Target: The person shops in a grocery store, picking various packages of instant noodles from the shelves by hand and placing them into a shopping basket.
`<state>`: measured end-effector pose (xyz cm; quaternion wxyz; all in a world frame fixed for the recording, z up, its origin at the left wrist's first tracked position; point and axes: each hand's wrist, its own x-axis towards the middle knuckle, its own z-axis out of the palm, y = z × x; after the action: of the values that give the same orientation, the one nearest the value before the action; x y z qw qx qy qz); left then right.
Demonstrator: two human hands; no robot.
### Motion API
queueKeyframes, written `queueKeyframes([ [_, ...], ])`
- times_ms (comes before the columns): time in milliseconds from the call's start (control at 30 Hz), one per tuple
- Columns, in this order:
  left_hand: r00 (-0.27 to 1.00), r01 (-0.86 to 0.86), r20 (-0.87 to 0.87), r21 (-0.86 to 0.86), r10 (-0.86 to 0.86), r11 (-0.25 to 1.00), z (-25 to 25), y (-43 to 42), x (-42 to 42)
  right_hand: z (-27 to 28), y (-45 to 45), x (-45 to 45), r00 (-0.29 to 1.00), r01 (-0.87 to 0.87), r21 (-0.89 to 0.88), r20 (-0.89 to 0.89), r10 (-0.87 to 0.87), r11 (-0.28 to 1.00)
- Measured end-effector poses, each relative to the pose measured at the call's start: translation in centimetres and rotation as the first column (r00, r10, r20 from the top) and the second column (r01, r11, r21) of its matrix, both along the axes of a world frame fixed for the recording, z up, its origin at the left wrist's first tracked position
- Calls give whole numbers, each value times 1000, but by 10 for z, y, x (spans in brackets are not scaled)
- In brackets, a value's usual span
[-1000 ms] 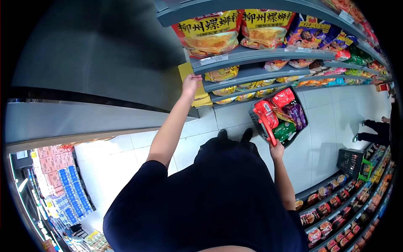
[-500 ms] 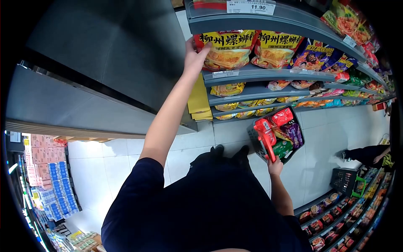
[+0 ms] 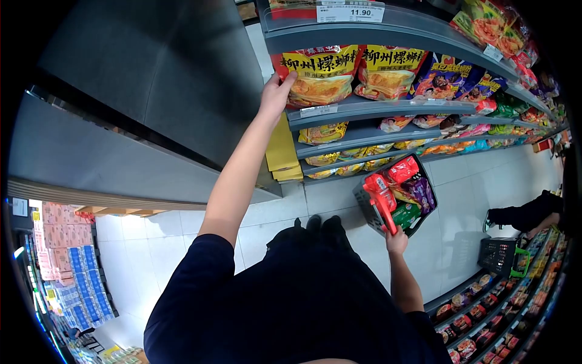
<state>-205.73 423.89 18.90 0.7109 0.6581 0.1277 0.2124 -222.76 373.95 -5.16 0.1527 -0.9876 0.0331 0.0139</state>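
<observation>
My left hand point(image 3: 276, 97) is at the left end of a shelf, closed on the side edge of a red and yellow bag of noodles point(image 3: 320, 82). The thumb lies on the bag's front; the other fingers are partly hidden at its edge. This bag stands upright on the shelf beside a matching noodle bag point(image 3: 388, 76). Low on my right side, my right hand point(image 3: 397, 241) grips the red handle point(image 3: 386, 212) of a dark shopping basket point(image 3: 362, 203). Inside the basket lie red packets point(image 3: 402, 170), a purple packet point(image 3: 421, 191) and a green packet point(image 3: 406, 214).
Purple noodle bags point(image 3: 445, 76) fill the shelf further right, with lower shelves point(image 3: 376, 130) beneath. A dark panel point(image 3: 145, 79) stands to the left. At right, another person point(image 3: 527, 212) is near a green-handled basket point(image 3: 498, 258) and a shelf point(image 3: 485, 309).
My left hand has shifted slightly lower along the bag's edge, still holding it. My feet have come closer together. The view has shifted a little; my right hand keeps the basket handle.
</observation>
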Motion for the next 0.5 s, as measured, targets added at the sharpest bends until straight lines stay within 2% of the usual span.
queueKeyframes([
  [233,1000,8,26,177,-12,984,-24,-3,-20,-7,-4,3,1000,2,3,1,-2,1000],
  [500,999,21,41,198,-30,980,-40,-4,-39,-13,-9,4,1000,-12,-4,-8,12,1000],
])
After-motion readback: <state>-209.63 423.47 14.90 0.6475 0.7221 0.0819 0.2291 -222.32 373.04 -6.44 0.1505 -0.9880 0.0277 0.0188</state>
